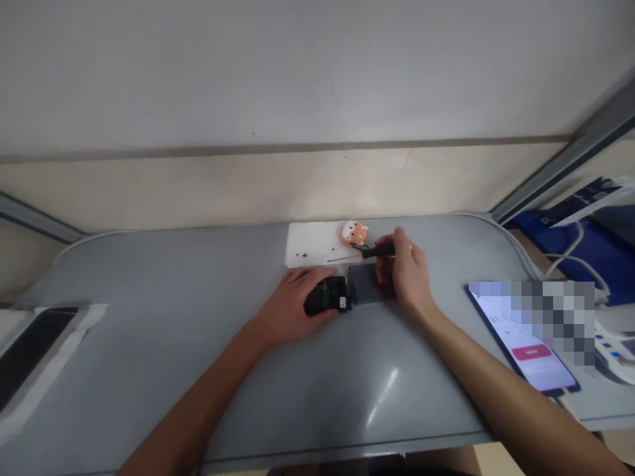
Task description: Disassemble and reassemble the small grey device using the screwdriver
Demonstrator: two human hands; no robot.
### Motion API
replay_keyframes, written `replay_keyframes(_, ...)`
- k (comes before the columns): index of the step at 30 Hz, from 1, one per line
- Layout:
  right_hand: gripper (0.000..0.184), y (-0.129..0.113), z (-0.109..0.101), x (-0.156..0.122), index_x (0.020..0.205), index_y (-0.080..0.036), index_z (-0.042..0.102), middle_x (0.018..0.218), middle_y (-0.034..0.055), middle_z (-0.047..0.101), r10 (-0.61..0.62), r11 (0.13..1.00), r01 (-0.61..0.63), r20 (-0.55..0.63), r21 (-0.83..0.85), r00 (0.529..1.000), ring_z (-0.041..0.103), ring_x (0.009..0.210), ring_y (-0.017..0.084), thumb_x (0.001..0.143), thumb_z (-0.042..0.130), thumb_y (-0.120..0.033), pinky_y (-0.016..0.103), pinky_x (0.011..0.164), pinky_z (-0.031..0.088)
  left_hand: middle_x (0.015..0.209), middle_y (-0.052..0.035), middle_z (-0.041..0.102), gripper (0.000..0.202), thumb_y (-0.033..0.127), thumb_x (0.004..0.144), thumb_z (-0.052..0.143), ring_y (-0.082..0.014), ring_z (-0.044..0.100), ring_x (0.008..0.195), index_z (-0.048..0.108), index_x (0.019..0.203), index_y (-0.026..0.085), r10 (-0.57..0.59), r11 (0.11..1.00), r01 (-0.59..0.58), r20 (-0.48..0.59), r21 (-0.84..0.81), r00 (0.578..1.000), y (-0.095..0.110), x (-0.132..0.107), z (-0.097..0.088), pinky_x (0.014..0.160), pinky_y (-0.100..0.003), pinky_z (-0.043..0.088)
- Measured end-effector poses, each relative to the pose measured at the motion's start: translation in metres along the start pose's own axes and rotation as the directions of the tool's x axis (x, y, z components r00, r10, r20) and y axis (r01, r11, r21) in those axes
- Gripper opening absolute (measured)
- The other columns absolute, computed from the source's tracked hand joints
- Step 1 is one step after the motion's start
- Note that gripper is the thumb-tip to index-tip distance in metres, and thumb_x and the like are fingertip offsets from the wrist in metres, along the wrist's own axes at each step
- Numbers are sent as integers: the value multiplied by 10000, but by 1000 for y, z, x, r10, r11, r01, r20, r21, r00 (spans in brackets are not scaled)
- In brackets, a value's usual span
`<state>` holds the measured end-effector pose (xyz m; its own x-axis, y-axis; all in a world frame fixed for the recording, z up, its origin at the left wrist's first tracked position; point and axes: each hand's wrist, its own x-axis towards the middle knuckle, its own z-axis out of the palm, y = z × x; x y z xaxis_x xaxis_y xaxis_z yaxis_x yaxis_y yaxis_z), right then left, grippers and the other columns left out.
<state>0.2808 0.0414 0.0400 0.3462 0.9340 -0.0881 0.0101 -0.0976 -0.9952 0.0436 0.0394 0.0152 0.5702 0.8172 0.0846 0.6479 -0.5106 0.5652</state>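
On the worktop (pixel 223 410), two hands work apart: the left hand (pixel 292 309) clasps one black device (pixel 312 302) with green circuitry (pixel 325 289); the right hand (pixel 409 271) grips one screwdriver (pixel 378 250) above one dark flat piece (pixel 364 284). A slipping tip could scratch the circuitry. Beyond, a knock could scatter three dark bits (pixel 304 254) off the white paper (pixel 317 235), near one orange-and-white trinket (pixel 354 233).

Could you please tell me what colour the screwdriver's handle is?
The screwdriver's handle looks mostly black, as the head view shows.
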Motion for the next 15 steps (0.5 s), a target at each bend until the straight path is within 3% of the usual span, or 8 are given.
replay_keyframes(8, 566, -6, -17, 15, 845, -200, 667, 466, -23, 500, 131, 991, -131, -10, 11, 991, 460, 355, 140, 931, 494, -732, 253, 324, 392, 1445, -45, 650, 614, 432, 922, 753, -309, 544, 1354, 543, 1488, 318, 23, 999, -23, -6, 26, 1000, 4, 0, -1, 1183, -494, 421)
replay_keyframes(15, 580, -4, -21, 16, 868, -202, 685, 463, -14, 511, 151, 988, -150, -25, 25, 988, 466, 368, 144, 929, 485, -742, 253, 310, 410, 1423, -48, 664, 603, 485, 920, 749, -306, 571, 1343, 564, 1469, 318, 36, 999, -35, -26, 35, 999, 2, -1, 0, 1174, -486, 432)
